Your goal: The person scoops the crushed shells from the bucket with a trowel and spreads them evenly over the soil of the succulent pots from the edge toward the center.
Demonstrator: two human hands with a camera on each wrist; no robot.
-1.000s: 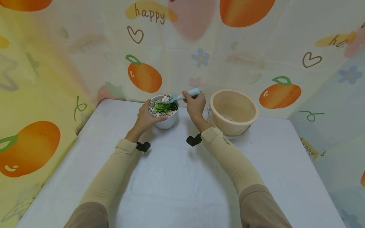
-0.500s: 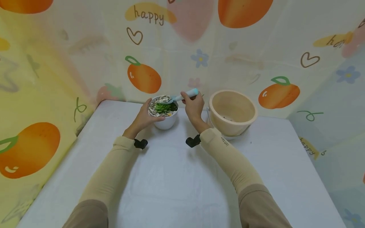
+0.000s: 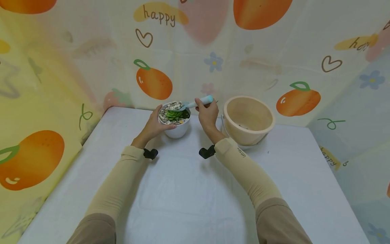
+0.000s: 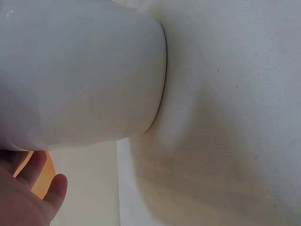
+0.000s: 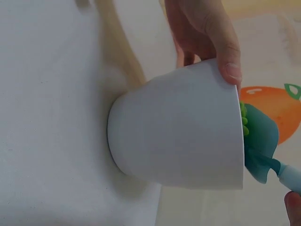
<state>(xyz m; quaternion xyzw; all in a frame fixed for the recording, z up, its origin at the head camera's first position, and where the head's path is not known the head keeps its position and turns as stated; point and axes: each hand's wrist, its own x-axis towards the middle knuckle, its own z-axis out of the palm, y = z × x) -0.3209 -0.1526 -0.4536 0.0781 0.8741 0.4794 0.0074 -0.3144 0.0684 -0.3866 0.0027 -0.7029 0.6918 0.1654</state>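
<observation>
Head view: the white pot (image 3: pixel 177 131) stood upright on the table (image 3: pixel 186 196), just off frame centre at 9 o'clock. I logged the left hand (image 3: pixel 153 124) at its 8 o'clock, gripping it, thumb along the near side and fingers at the rim. The right hand (image 3: pixel 209 114), near the pot's 3 o'clock, gripped the trowel (image 3: pixel 192 104) by its handle, which pointed between 2 and 3 o'clock. The blade reached over the rim, stone chips (image 3: pixel 176 105) heaped at it, above a green plant (image 3: pixel 173 116) with more chips around it. I noted a beige bucket (image 3: pixel 247 136) at 3 o'clock, apart from the pot, a few bits inside.

Left wrist view: the pot filled 10 o'clock, base resting on the table. Part of the left hand showed at 8 o'clock; I could not judge contact from there.

Right wrist view: the pot appeared sideways, rim toward 3 o'clock. The left hand held it from 1 o'clock, thumb on the rim. I saw the teal blade beyond the rim, leaves between; whether they touched, I could not tell. A right fingertip showed at 4 o'clock, by the handle.
</observation>
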